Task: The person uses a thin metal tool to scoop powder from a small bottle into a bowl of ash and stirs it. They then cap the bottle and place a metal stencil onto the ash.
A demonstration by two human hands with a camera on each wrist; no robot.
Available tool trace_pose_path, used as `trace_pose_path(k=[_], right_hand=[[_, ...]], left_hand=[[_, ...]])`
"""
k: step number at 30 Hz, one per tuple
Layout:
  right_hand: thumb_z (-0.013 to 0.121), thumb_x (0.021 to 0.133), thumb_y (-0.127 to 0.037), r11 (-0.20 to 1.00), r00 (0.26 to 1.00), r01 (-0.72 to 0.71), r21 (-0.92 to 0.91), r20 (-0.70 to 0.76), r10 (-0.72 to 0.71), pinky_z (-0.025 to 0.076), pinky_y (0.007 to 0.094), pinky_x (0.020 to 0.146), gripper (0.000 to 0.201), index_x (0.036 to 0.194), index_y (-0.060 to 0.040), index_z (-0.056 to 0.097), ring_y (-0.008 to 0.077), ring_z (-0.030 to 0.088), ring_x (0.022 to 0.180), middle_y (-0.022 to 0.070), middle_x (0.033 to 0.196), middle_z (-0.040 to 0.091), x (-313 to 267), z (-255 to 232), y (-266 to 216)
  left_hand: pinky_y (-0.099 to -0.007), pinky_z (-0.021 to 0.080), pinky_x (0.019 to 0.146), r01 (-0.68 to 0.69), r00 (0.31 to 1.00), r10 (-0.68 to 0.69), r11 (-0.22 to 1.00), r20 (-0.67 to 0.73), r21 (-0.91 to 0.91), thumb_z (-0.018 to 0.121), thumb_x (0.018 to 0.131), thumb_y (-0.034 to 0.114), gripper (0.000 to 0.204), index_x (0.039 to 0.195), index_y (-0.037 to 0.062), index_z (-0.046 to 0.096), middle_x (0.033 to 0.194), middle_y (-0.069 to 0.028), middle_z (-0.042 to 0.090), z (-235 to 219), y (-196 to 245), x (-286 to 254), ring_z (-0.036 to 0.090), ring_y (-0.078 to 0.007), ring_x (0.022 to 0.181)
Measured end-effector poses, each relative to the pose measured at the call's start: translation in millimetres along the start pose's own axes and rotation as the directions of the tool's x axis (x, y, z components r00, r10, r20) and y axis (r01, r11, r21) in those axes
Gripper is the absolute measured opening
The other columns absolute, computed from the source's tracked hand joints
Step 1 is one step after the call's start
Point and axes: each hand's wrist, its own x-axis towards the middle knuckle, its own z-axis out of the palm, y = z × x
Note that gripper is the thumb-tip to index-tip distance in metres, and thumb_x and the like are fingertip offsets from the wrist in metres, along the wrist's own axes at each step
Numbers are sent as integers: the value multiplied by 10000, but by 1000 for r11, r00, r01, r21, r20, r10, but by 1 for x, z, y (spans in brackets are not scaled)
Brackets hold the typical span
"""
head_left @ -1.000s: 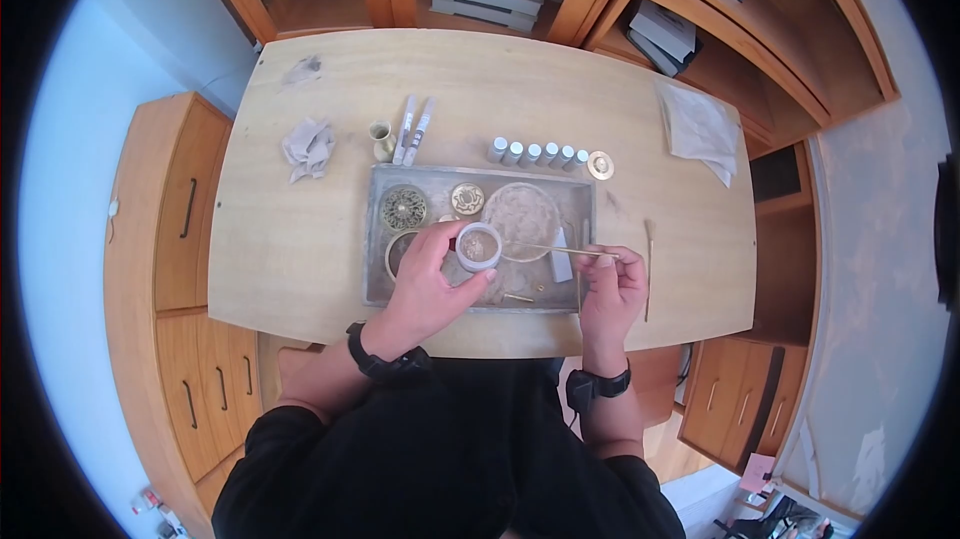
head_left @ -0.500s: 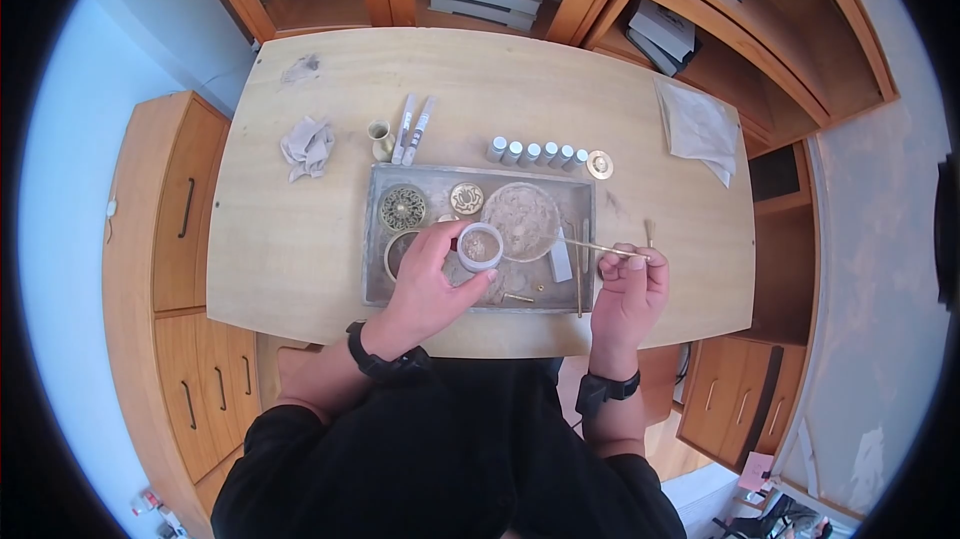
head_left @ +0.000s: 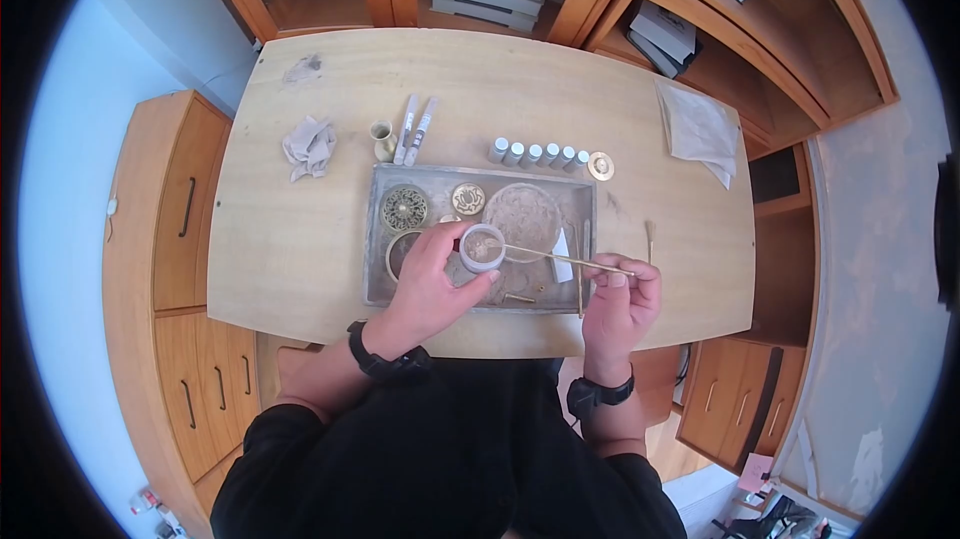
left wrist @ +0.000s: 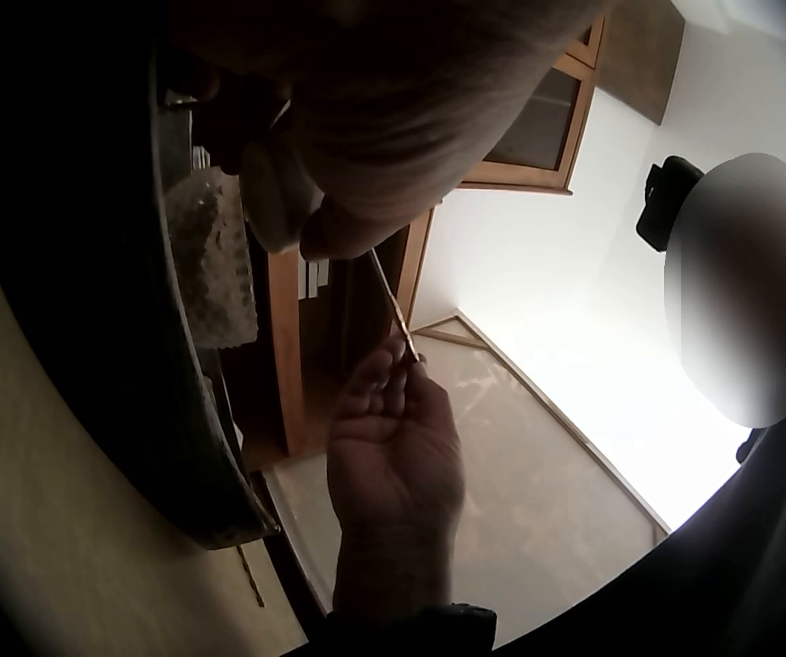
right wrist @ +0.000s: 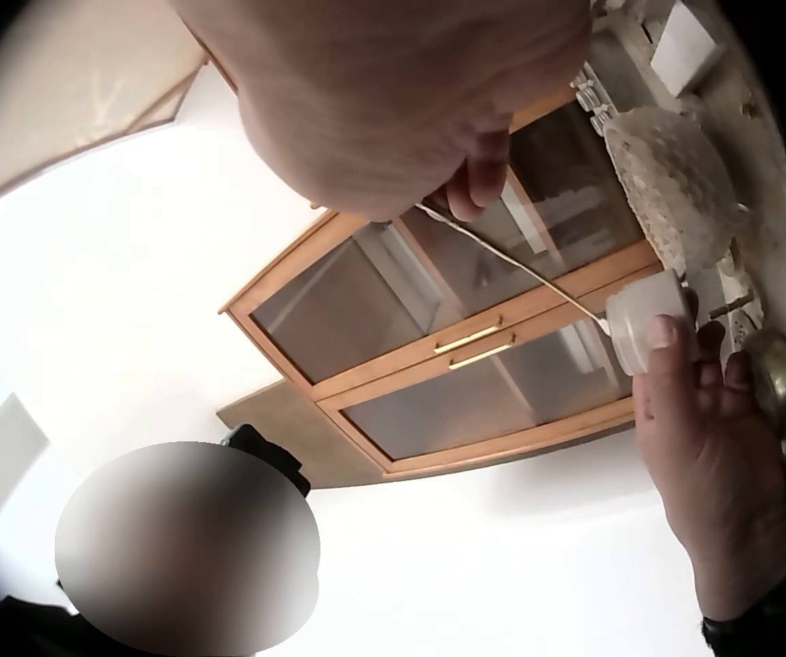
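My left hand grips a small round jar of pale brown powder, fingers on one side and thumb on the other, over the grey tray. In the right wrist view the jar looks white and translucent. My right hand pinches a thin brass stick near its end. The stick slants left, its far tip at the jar's mouth. Behind the jar lies a round dish filled with ash-like powder.
In the tray are a pierced brass lid, a round brass piece and a white block. Behind it stand several small vials, a brass vase and two tubes. Crumpled tissue lies left, a brush right.
My right hand first drew the stick rightward, away from the jar, then came back left and slightly down, bringing its tip to the jar's mouth. My left hand and the jar stayed nearly still.
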Motion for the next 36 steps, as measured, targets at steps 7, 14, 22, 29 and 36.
trace_pose_path(k=[7,14,22,29,36], right_hand=[[570,1067,-45,998,991,-4,-67,-131,-5,567,332,873,133,1198,-21,576,216,699,946,184,1116,720,13,-24,7],[570,1065,-47,931,991,-42,-362,-133,-8,560,298,892,126,1175,15,579,170,707,943,161,1118,729,11,-20,-2],[569,1064,-49,916,994,26,-400,-83,-64,550,288,872,121,1155,29,585,163,707,933,152,1093,730,7,-18,-5],[581,1068,-60,970,981,-86,-229,-188,43,563,301,837,115,1168,-2,581,156,698,901,127,1068,727,9,-25,9],[566,1077,-63,997,981,-43,61,-185,54,564,335,830,113,1182,-34,596,193,684,917,143,1083,702,16,-27,11]], left_hand=[[-383,532,939,-44,999,45,999,-22,26,862,778,112,576,1285,8,609,1196,-153,656,1,-2,0,667,-292,1090],[-422,531,949,-9,1000,9,1000,-4,-18,860,792,138,595,1306,-4,595,1194,-174,665,3,-1,0,651,-326,1083],[-415,535,946,7,1000,-7,1000,8,-9,859,790,126,589,1301,-5,598,1198,-171,667,1,2,0,657,-320,1082],[-413,537,942,-7,1000,7,1000,-4,-7,861,788,125,585,1294,-8,600,1195,-173,667,1,0,-1,657,-320,1084],[-414,538,936,-5,1000,5,1000,-3,-14,862,788,131,585,1292,-8,600,1192,-169,668,1,1,-1,658,-318,1074]])
